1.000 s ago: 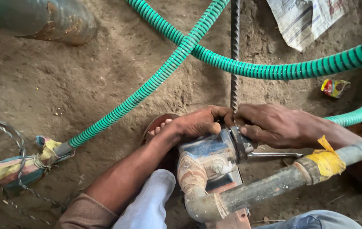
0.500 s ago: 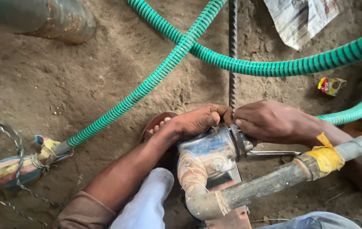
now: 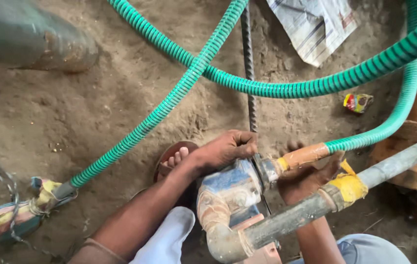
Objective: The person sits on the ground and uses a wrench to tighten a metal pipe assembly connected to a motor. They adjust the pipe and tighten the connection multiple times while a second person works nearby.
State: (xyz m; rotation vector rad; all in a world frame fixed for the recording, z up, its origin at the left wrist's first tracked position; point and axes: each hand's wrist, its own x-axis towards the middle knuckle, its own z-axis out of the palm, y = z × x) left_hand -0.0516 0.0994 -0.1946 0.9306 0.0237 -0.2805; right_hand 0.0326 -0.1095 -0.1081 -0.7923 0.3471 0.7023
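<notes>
My left hand (image 3: pixel 225 149) is clenched over the pump (image 3: pixel 230 188) top, steadying it on the dirt floor. My right hand (image 3: pixel 306 178) cups under the hose (image 3: pixel 360 142) fitting (image 3: pixel 272 168), supporting the joint; I cannot tell whether its fingers close round it.

Lighting: soft, diffuse daylight, moderately bright, no single source evident. Shadows weak and short; darkest patch lies under the blue pump body (image 3: pixel 230 186) and between the forearms. Mild sheen on the green corrugated hose (image 3: pixel 169 100) ridges and on the grey pipe (image 3: pixel 404 161); no hard glare. Focus: centre reasonably sharp, dirt floor (image 3: pixel 96 98) texture legible. The dark cylinder (image 3: pixel 27 41) at upper left is soft and smeared. Slight motion blur on the left hand (image 3: pixel 228 146). Hose lines bow near the frame edges, indicating wide-angle distortion. Colours slightly muted.
</notes>
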